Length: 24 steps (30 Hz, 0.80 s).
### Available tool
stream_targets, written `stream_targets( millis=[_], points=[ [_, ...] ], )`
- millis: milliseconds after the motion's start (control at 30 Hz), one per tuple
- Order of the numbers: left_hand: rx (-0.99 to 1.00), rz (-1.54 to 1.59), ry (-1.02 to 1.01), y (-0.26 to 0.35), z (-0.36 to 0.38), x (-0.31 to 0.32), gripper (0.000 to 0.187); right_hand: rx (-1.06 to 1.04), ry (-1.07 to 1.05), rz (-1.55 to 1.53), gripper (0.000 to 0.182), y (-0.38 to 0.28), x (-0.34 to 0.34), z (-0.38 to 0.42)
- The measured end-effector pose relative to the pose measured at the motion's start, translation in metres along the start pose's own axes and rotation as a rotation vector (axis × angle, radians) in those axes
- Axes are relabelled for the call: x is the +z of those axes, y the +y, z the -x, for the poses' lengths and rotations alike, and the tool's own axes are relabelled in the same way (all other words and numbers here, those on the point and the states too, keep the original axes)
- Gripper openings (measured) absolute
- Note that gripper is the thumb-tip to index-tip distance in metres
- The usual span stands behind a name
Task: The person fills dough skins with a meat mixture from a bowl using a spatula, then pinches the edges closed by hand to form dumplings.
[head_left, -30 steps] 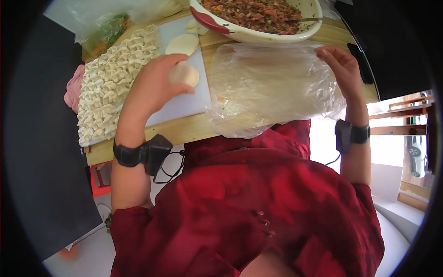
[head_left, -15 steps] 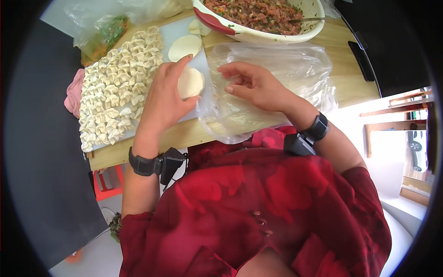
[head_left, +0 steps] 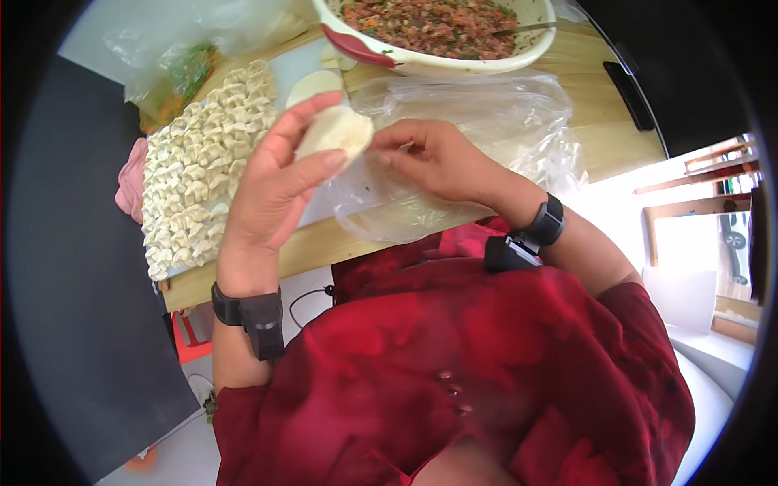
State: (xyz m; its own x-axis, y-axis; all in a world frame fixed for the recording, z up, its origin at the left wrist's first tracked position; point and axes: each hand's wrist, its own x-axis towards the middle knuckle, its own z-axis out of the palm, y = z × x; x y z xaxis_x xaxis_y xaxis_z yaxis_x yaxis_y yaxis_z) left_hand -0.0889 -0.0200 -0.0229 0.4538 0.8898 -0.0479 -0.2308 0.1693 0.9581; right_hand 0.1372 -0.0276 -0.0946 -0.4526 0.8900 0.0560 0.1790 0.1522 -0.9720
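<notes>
My left hand (head_left: pixel 271 174) holds up what looks like a small stack of round, pale dumpling wrappers (head_left: pixel 336 134), its thumb on the near side and its fingers behind. My right hand (head_left: pixel 442 158) has its thumb and index finger closed at the right edge of these wrappers; how much they pinch is hard to see. Another round wrapper (head_left: pixel 314 86) lies on the white board behind my left fingers. Rows of folded dumplings (head_left: pixel 194 170) cover the board to the left of my hand.
A white bowl with a red handle (head_left: pixel 356 47) holds minced filling (head_left: pixel 429 28) and a utensil (head_left: pixel 525 29) at the back. A clear plastic bag (head_left: pixel 486 121) lies under and beyond my right hand. Another bag with greens (head_left: pixel 190 73) stands back left. A black phone-like object (head_left: pixel 629 95) lies right.
My left hand has lifted the wrappers and tilted them towards the right. My right hand has come slightly left and its fingers have closed at the wrappers' edge.
</notes>
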Motion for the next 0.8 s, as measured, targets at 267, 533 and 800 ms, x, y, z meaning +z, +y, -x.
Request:
stream_targets(
  millis=[267,533,800],
  points=[
    [-0.136,-0.077,-0.133,-0.035,-0.02,0.041,0.072,0.017,0.083,-0.37,0.059,-0.014,-0.028,0.037],
    [-0.169,0.236,-0.019,-0.076,-0.028,0.048,0.072,0.133,0.065,-0.642,0.06,0.003,-0.034,0.042],
    [-0.17,0.298,0.042,-0.081,-0.021,0.052,0.071,0.102,0.013,-0.421,0.061,-0.023,-0.038,0.045]
  ],
)
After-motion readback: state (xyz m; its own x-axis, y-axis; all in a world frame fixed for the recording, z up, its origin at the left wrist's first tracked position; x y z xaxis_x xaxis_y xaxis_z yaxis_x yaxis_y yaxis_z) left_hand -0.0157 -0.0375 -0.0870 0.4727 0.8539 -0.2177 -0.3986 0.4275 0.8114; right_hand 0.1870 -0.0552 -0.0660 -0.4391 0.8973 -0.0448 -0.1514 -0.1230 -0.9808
